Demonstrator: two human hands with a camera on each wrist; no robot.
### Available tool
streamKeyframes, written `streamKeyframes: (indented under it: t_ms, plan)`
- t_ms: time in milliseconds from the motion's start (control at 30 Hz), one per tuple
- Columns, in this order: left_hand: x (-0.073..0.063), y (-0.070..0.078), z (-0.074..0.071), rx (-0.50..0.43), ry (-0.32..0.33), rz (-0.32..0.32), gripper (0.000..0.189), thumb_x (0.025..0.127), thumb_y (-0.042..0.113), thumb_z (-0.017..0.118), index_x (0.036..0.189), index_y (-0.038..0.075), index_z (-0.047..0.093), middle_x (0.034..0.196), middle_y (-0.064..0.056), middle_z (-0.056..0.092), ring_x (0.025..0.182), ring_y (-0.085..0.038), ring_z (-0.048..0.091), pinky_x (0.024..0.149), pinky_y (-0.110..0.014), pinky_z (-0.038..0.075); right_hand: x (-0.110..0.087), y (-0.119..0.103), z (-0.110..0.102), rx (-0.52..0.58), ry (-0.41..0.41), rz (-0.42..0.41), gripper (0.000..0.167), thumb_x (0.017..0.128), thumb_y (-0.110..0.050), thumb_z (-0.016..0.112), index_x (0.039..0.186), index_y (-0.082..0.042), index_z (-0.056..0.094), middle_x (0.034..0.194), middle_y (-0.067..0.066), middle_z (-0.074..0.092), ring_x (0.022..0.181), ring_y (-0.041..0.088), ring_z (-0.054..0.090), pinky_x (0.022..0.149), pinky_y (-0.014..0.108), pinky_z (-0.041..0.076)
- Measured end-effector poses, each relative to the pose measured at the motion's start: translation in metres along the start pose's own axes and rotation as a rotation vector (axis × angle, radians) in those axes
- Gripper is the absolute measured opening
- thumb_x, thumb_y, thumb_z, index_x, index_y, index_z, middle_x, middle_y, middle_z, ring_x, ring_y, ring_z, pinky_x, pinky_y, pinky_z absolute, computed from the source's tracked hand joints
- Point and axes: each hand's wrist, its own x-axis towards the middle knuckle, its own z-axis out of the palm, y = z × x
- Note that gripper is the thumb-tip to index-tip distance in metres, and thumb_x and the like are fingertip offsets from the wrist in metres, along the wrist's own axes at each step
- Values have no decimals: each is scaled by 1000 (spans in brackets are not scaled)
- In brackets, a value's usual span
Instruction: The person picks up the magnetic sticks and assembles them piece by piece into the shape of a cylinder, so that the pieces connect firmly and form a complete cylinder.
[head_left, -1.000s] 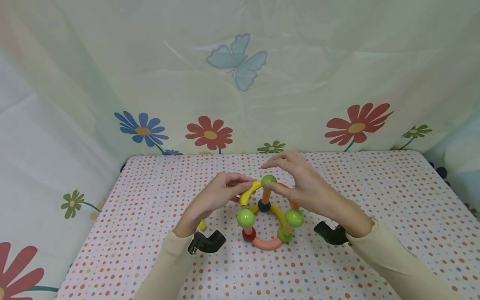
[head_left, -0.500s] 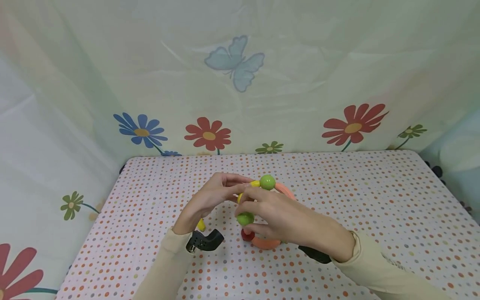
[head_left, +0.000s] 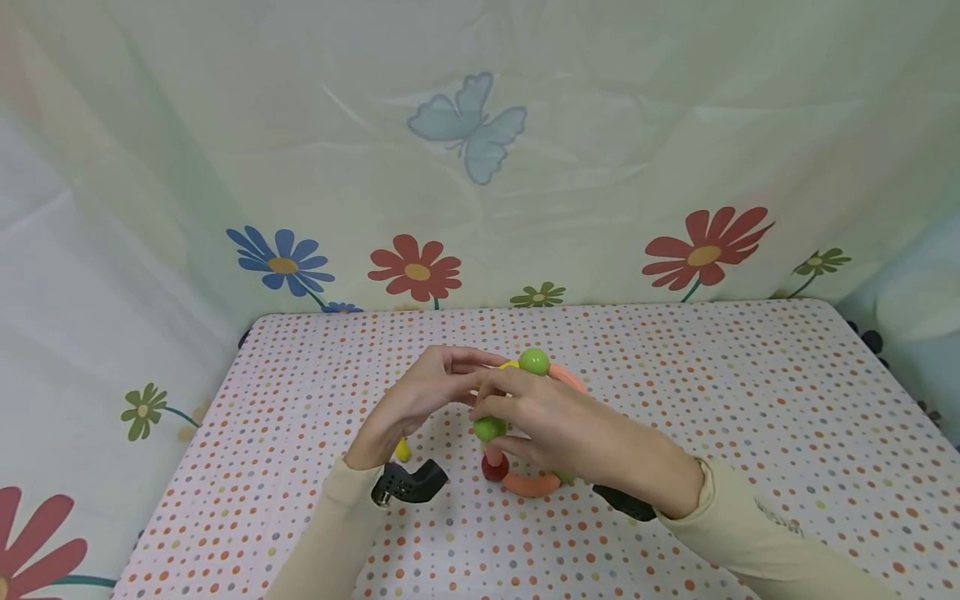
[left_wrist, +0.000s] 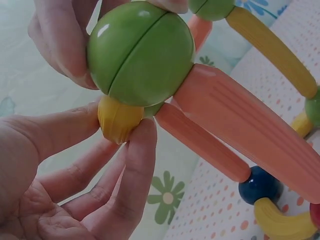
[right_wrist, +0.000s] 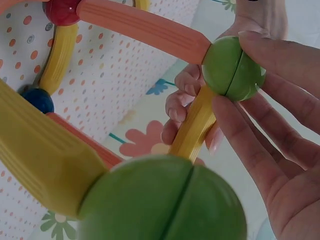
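Observation:
My left hand pinches a curved yellow rod between thumb and fingers, at the left of a frame built from toy rods and balls. With thumb and fingertips, my right hand grips the near-left green ball. In both wrist views the yellow rod's end meets this ball. A salmon rod runs from the same ball down to a red ball on the table. Another green ball tops the far post. My right hand hides much of the frame in the head view.
A separate yellow piece lies by my left wrist, partly covered. The frame's base includes a curved salmon rod and a dark blue ball. A dotted cloth covers the table; a flowered curtain hangs behind.
My right hand has moved from the far green ball down and left to the near-left green ball and now grips it. My left hand stays on the yellow rod.

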Motion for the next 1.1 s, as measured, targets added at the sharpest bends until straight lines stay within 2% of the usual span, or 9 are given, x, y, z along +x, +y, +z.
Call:
streamKeyframes:
  t_ms: [133, 300, 467, 567, 633, 733, 833, 933, 1100]
  plan:
    - [-1, 1, 0, -7, 2, -6, 32, 104, 8, 64, 134, -4, 66, 120, -17, 75, 95, -16, 73, 82, -36, 61, -1, 1, -3, 27, 9, 5, 25, 86, -8, 87, 108, -8, 76, 117, 6, 66, 101, 16, 64, 84, 26, 57]
    - [-3, -8, 0, 20, 6, 14, 34, 109, 17, 58, 136, -2, 65, 122, -17, 72, 103, -21, 71, 89, -41, 60, -11, 6, -22, 131, 76, 105, 21, 95, -11, 79, 115, -11, 74, 115, -1, 66, 95, 13, 63, 79, 30, 58]
    - [-12, -32, 5, 259, 107, -17, 31, 107, 6, 56, 137, 1, 64, 115, -14, 68, 99, -26, 69, 85, -42, 61, -30, 22, -45, 113, 241, 182, 23, 94, -1, 76, 114, -12, 74, 113, -4, 67, 92, 10, 66, 78, 30, 58]
    - [-20, -47, 10, 428, 72, -54, 47, 95, -5, 69, 141, 1, 59, 115, -11, 65, 98, -24, 64, 81, -35, 57, -45, 44, -51, 100, 381, 245, 25, 93, 7, 74, 113, -8, 73, 111, 1, 71, 89, 10, 68, 77, 21, 56]
    - [-27, -53, 15, 469, 15, -65, 62, 88, -5, 79, 145, -2, 54, 117, -11, 63, 100, -23, 60, 84, -35, 54, -55, 64, -47, 122, 436, 317, 23, 94, 10, 71, 112, -4, 73, 109, 6, 72, 87, 11, 68, 77, 16, 54]
    - [-35, -60, 25, 462, -11, -69, 78, 83, 10, 89, 148, -4, 48, 120, -10, 58, 104, -24, 56, 87, -38, 51, -67, 93, -28, 186, 372, 454, 20, 96, 9, 66, 113, 0, 71, 110, 13, 71, 90, 16, 67, 79, 20, 54]
    - [-39, -66, 39, 435, 52, -73, 75, 83, 24, 91, 142, -3, 52, 119, -10, 54, 106, -24, 54, 86, -40, 49, -72, 113, 5, 285, 199, 514, 25, 94, 5, 71, 119, 1, 70, 117, 17, 67, 100, 25, 67, 86, 36, 57]
    - [-38, -70, 53, 425, 132, -50, 64, 84, 25, 90, 133, 0, 58, 113, -12, 50, 104, -25, 52, 83, -41, 48, -68, 117, 36, 441, 80, 510, 35, 93, -2, 77, 126, 2, 66, 121, 18, 64, 107, 33, 65, 89, 48, 57]
    - [-33, -74, 67, 461, 217, 6, 36, 84, 16, 90, 105, 5, 62, 107, -11, 47, 96, -22, 44, 80, -37, 45, -52, 104, 61, 635, 71, 420, 39, 94, -2, 76, 128, 8, 60, 120, 24, 66, 108, 41, 65, 90, 56, 55]
